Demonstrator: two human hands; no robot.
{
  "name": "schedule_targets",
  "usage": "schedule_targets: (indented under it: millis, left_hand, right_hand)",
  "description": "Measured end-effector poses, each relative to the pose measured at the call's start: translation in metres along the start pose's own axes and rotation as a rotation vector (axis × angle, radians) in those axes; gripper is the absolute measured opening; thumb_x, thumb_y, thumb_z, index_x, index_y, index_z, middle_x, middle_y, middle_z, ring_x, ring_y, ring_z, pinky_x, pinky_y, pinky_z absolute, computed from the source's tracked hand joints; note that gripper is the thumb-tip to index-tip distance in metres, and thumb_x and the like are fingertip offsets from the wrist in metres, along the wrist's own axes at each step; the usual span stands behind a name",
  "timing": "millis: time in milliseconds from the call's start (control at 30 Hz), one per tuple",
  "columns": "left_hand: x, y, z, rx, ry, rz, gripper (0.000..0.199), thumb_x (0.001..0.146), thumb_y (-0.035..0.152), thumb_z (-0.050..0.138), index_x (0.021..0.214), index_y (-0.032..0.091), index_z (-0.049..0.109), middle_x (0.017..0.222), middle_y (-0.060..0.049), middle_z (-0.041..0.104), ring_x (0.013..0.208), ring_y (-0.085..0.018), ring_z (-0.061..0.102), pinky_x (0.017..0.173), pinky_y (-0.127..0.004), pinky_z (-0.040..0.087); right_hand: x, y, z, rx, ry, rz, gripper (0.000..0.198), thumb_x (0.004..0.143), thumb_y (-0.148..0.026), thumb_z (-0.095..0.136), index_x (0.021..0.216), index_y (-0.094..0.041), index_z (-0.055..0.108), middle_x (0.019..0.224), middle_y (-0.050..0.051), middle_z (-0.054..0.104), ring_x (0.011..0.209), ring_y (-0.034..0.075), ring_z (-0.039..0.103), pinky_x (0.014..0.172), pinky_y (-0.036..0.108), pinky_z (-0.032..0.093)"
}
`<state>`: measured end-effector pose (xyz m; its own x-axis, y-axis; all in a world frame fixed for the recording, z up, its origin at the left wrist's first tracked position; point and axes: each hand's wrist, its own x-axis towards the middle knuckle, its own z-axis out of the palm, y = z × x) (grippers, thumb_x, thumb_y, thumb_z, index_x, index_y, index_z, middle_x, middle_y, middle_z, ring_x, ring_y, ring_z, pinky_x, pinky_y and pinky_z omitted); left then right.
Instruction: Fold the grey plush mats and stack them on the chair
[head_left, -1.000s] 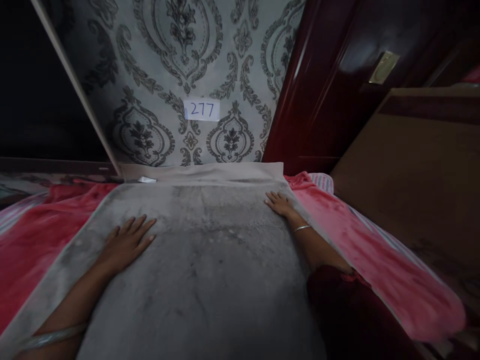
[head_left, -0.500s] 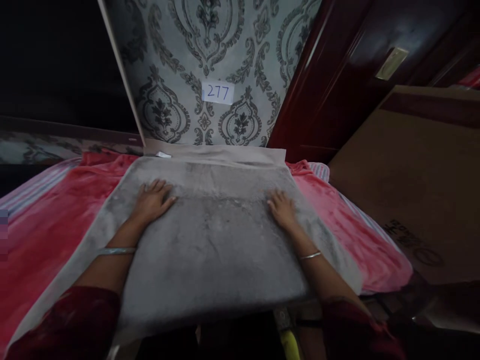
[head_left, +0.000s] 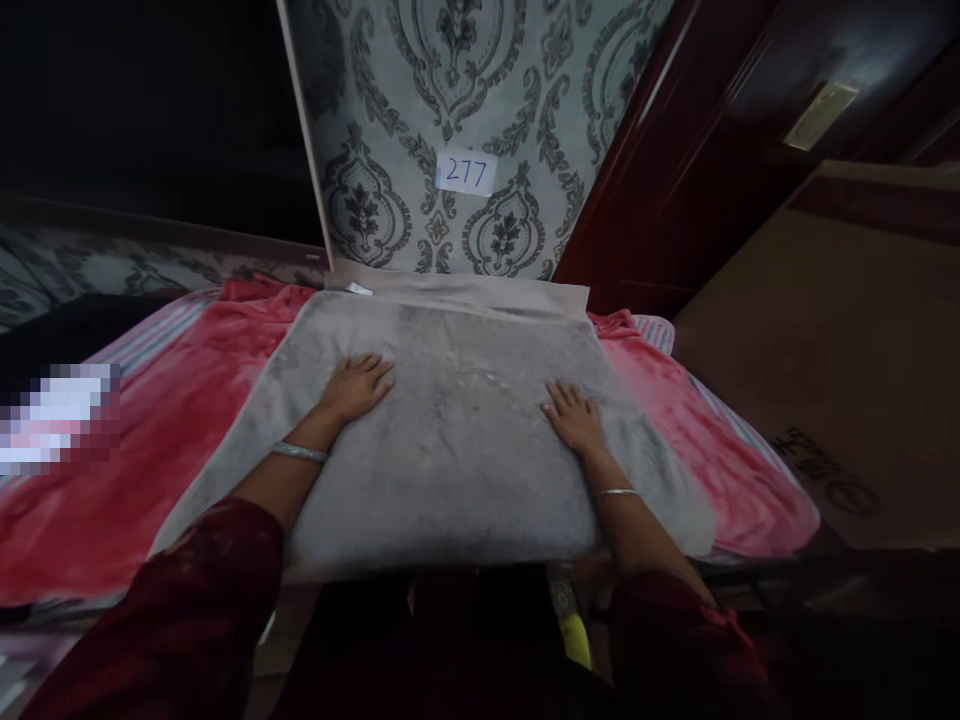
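Observation:
A grey plush cloth (head_left: 465,460) lies spread over a surface in front of me, with faint creases across its middle. Flat on its left part rests my left hand (head_left: 354,388), fingers spread, a bracelet on the wrist. My right hand (head_left: 576,418) presses on the right part, also with its fingers apart, a thin bangle on that wrist. Neither hand grips anything. Under the grey cloth a red-pink plush blanket (head_left: 180,400) shows at the left, and its paler side comes out at the right.
Behind stands a patterned wall with a paper label (head_left: 466,173) reading 277. A dark screen (head_left: 150,120) is at the upper left. To the right are a dark red door (head_left: 720,130) and a large cardboard box (head_left: 832,350). A small white item (head_left: 359,289) lies at the back edge.
The view has shifted, so the scene sits further right. Both hands stay flat on the grey cloth, and the crease between them looks smoother.

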<state>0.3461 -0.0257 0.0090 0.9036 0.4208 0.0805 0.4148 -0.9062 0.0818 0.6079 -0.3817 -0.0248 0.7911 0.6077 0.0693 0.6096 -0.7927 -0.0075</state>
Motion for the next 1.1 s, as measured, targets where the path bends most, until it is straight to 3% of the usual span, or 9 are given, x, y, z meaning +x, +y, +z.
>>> schedule_targets:
  millis: [233,367,500,567,667,733,800,967,1100]
  left_hand:
    - [-0.073,-0.07,-0.015,0.063,-0.085,-0.359,0.066,0.105,0.049,0.021,0.163,0.017,0.024,0.173,-0.012,0.016,0.158,-0.035,0.014,0.123,-0.06,0.017]
    - [-0.115,-0.09,-0.025,0.069,-0.094,-0.484,0.065,0.105,0.046,0.022,0.163,0.015,0.024,0.172,-0.012,0.017,0.158,-0.035,0.014,0.124,-0.061,0.015]
    - [-0.123,-0.039,-0.038,0.116,0.049,-0.535,0.063,0.104,0.045,0.032,0.158,0.013,0.036,0.172,-0.018,0.014,0.156,-0.043,0.013,0.121,-0.068,0.014]
    - [-0.115,0.011,-0.034,0.098,0.075,-0.364,0.064,0.104,0.045,0.035,0.159,0.013,0.034,0.171,-0.019,0.015,0.157,-0.039,0.015,0.123,-0.064,0.014]
    - [-0.104,0.089,-0.012,0.039,-0.081,-0.017,0.062,0.103,0.05,0.04,0.16,0.027,0.036,0.172,-0.008,0.022,0.158,-0.034,0.014,0.125,-0.061,0.011]
    - [-0.103,0.121,0.005,-0.002,-0.11,-0.003,0.064,0.103,0.053,0.037,0.161,0.028,0.033,0.172,-0.007,0.021,0.159,-0.034,0.012,0.125,-0.061,0.012]
    - [-0.109,0.13,0.016,-0.027,-0.121,-0.03,0.066,0.103,0.056,0.035,0.162,0.027,0.03,0.172,-0.007,0.02,0.159,-0.034,0.011,0.126,-0.06,0.012]
    - [-0.146,0.076,0.011,0.017,-0.117,-0.191,0.068,0.101,0.058,0.033,0.162,0.026,0.031,0.171,-0.007,0.022,0.159,-0.033,0.014,0.125,-0.059,0.014]
    - [-0.191,0.024,0.004,0.08,-0.015,-0.409,0.069,0.102,0.055,0.027,0.161,0.02,0.033,0.17,-0.012,0.025,0.157,-0.036,0.019,0.122,-0.062,0.019]
  right_hand:
    - [-0.068,0.12,0.011,-0.011,-0.059,0.251,0.063,0.104,-0.049,0.019,0.163,-0.031,0.029,0.169,0.007,0.027,0.154,0.032,0.027,0.119,0.061,0.027]
    - [-0.098,0.137,0.006,0.041,0.007,0.404,0.064,0.103,-0.052,0.02,0.16,-0.03,0.037,0.166,0.012,0.034,0.151,0.039,0.029,0.113,0.07,0.029]
    - [-0.102,0.067,-0.004,0.06,0.118,0.36,0.063,0.104,-0.047,0.02,0.154,-0.02,0.047,0.16,0.021,0.04,0.151,0.042,0.026,0.109,0.072,0.032]
    - [-0.098,0.008,-0.007,0.108,0.08,0.131,0.061,0.105,-0.044,0.022,0.158,-0.02,0.041,0.165,0.017,0.033,0.152,0.036,0.027,0.114,0.063,0.033]
    - [-0.096,-0.07,-0.008,0.109,-0.03,-0.136,0.059,0.106,-0.046,0.026,0.162,-0.029,0.032,0.17,0.007,0.024,0.154,0.031,0.024,0.119,0.059,0.027]
    - [-0.099,-0.092,-0.008,0.079,-0.061,-0.18,0.058,0.107,-0.047,0.027,0.162,-0.031,0.03,0.171,0.004,0.023,0.155,0.03,0.022,0.122,0.057,0.023]
    - [-0.104,-0.087,-0.008,0.052,-0.078,-0.162,0.059,0.107,-0.047,0.026,0.163,-0.029,0.03,0.171,0.003,0.023,0.156,0.029,0.02,0.123,0.054,0.022]
    - [-0.127,-0.009,0.0,0.014,-0.059,0.038,0.06,0.106,-0.047,0.025,0.162,-0.025,0.034,0.169,0.005,0.028,0.155,0.028,0.024,0.122,0.053,0.024]
    - [-0.155,0.048,0.015,0.045,0.124,0.217,0.062,0.104,-0.043,0.023,0.158,-0.019,0.042,0.164,0.011,0.038,0.152,0.031,0.029,0.12,0.057,0.026]
